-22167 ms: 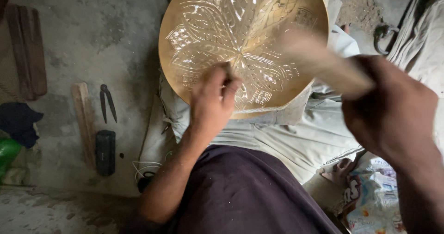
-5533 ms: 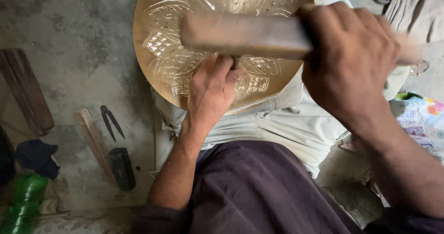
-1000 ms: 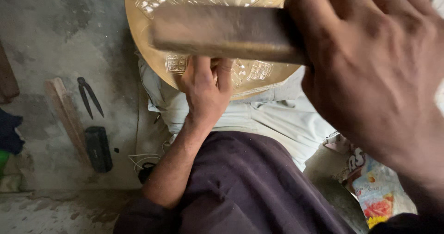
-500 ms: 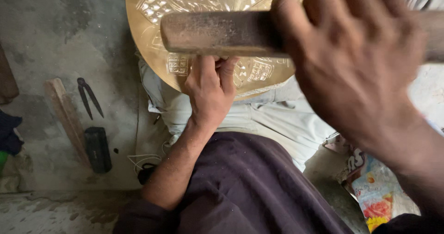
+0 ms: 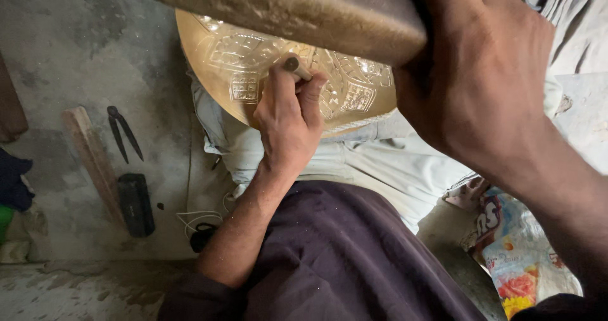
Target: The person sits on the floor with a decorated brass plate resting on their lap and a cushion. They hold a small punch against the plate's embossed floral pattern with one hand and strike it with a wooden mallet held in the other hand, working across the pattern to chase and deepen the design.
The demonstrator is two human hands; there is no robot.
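A round brass plate (image 5: pixel 234 61) with embossed patterns rests on my lap, over pale trousers (image 5: pixel 367 169). My left hand (image 5: pixel 288 121) grips a small metal punch (image 5: pixel 294 65) and holds its tip against the plate's lower part. My right hand (image 5: pixel 481 74) is raised close to the camera, wrapped around a thick wooden mallet (image 5: pixel 285 7) that stretches across the top of the view, above the punch. The mallet hides the upper half of the plate.
On the grey concrete floor at left lie a wooden stick (image 5: pixel 92 159), dark metal shears (image 5: pixel 120 131), a black block (image 5: pixel 136 204) and a thin white wire (image 5: pixel 196 216). A colourful printed bag (image 5: pixel 516 264) sits at lower right.
The mallet in my right hand has risen nearer to the camera and now fills the top of the view. My left hand keeps the punch on the plate.
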